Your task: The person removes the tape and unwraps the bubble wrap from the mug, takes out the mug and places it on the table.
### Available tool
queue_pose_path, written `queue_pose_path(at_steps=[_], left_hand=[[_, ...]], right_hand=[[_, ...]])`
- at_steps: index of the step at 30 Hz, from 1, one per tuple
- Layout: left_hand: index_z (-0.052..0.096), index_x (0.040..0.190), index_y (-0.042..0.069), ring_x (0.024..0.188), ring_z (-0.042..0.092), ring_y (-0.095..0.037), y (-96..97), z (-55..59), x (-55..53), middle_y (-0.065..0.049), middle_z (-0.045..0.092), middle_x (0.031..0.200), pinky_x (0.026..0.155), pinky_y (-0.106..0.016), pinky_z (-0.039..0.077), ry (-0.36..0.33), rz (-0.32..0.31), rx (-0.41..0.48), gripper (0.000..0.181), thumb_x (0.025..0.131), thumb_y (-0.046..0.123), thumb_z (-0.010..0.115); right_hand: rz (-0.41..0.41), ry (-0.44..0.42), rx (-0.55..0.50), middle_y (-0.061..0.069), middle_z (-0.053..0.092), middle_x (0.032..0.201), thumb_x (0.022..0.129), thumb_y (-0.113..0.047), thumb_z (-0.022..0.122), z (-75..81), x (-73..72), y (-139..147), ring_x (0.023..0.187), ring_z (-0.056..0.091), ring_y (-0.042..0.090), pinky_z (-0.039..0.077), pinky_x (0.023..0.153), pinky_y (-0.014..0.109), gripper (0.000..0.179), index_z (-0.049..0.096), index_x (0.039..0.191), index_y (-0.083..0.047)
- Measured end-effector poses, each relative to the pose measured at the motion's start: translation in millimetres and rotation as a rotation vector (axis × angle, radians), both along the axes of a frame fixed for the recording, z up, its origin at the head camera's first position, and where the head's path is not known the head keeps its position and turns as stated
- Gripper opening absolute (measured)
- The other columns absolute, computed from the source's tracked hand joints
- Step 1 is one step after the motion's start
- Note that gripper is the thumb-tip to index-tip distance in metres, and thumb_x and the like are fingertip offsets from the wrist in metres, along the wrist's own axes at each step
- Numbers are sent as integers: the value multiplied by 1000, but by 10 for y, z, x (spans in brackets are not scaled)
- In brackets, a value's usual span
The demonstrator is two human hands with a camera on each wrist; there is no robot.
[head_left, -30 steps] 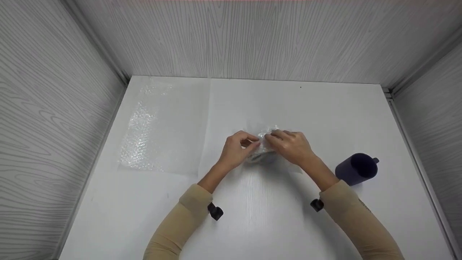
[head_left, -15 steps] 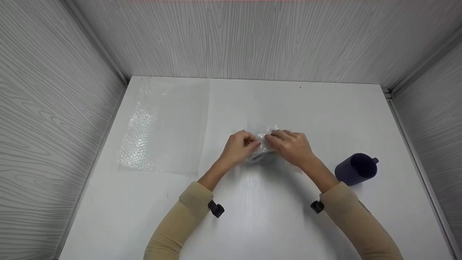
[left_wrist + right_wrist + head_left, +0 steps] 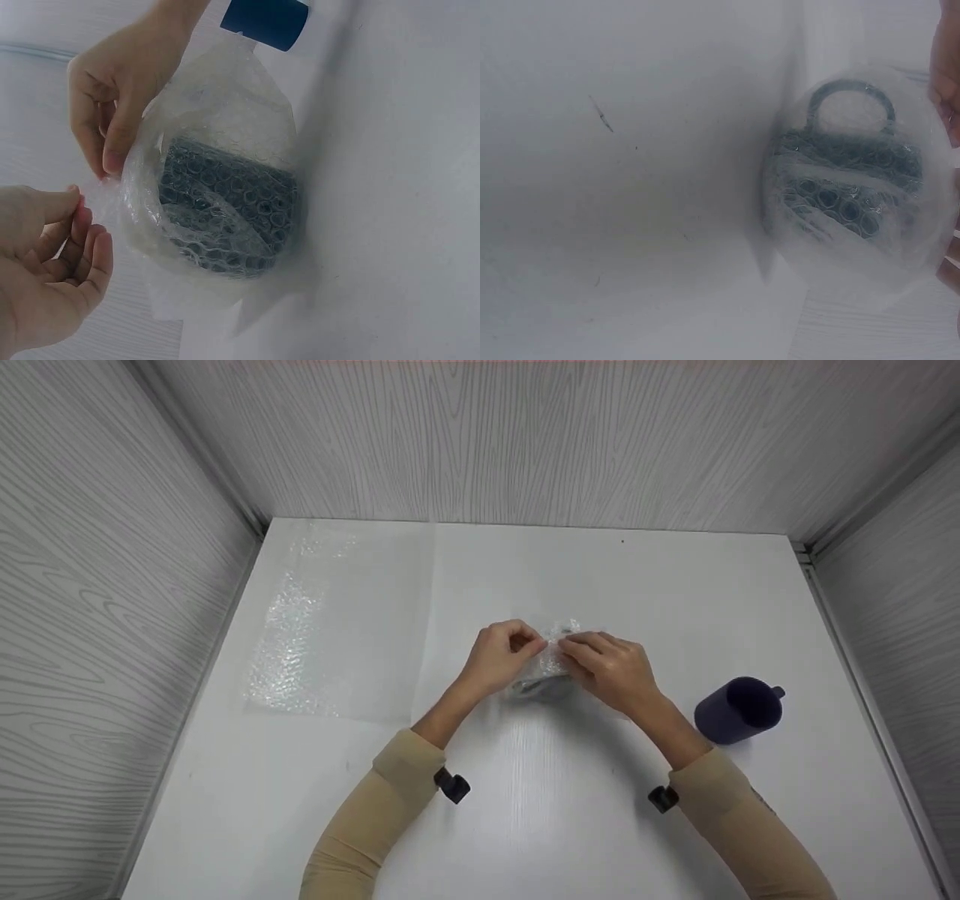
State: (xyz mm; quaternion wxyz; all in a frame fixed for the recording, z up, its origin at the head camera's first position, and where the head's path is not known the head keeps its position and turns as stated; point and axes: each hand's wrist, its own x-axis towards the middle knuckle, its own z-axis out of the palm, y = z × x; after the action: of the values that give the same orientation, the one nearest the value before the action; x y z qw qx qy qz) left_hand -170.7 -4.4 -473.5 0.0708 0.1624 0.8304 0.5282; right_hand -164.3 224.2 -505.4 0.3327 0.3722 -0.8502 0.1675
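A dark mug (image 3: pixel 847 210) lies wrapped in clear bubble wrap (image 3: pixel 553 660) on the white table, its looped handle showing through in the right wrist view. My left hand (image 3: pixel 499 656), on the left of the bundle, pinches a thin clear edge of the wrap between thumb and forefinger; whether tape is there too I cannot tell. From the other side my right hand (image 3: pixel 611 667) holds the top of the bubble wrap, thumb and fingertips drawn together on it in the left wrist view. The hands hide part of the bundle in the head view.
Off to the right, a dark blue cup (image 3: pixel 739 711) with a small handle stands near my right forearm. A flat sheet of bubble wrap (image 3: pixel 345 622) covers the table's left side. Grey wood-grain panels (image 3: pixel 480 442) enclose the back and sides.
My left hand has moved slightly up and to the right along the wrap. The right hand has shifted a little to the right, while the bundle stays in place.
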Motion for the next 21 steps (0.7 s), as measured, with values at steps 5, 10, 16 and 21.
queue_pose_path(at_steps=[5, 10, 16, 21], left_hand=[[75, 108, 6, 89, 68, -16, 19, -5, 6, -9, 76, 103, 81, -25, 56, 35, 10, 5, 17, 103, 21, 69], [75, 112, 7, 91, 69, -19, 9, -19, 32, -9, 76, 105, 84, -28, 57, 79, 42, -12, 19, 102, 23, 71], [75, 119, 4, 100, 73, -23, -18, -67, 101, -10, 75, 112, 90, -35, 61, 163, 74, -18, 25, 101, 22, 72], [72, 125, 3, 107, 73, -26, -37, -165, 171, -12, 75, 119, 94, -36, 62, 291, 78, -6, 32, 101, 23, 73]], right_hand=[[-25, 6, -9, 13, 81, 97, 89, -13, 85, 14, 20, -14, 82, 79, 29, 66, 67, 39, 19, 82, 106, -5], [-54, 22, -4, 11, 81, 95, 87, -11, 86, 25, 34, -29, 82, 79, 29, 66, 67, 39, 18, 82, 104, -6], [-62, 13, -9, 11, 81, 96, 89, -11, 85, 20, 37, -34, 83, 80, 28, 66, 68, 38, 17, 82, 105, -6], [-61, 23, -14, 11, 81, 95, 88, -10, 85, 28, 35, -45, 82, 80, 28, 66, 67, 38, 18, 82, 104, -5]])
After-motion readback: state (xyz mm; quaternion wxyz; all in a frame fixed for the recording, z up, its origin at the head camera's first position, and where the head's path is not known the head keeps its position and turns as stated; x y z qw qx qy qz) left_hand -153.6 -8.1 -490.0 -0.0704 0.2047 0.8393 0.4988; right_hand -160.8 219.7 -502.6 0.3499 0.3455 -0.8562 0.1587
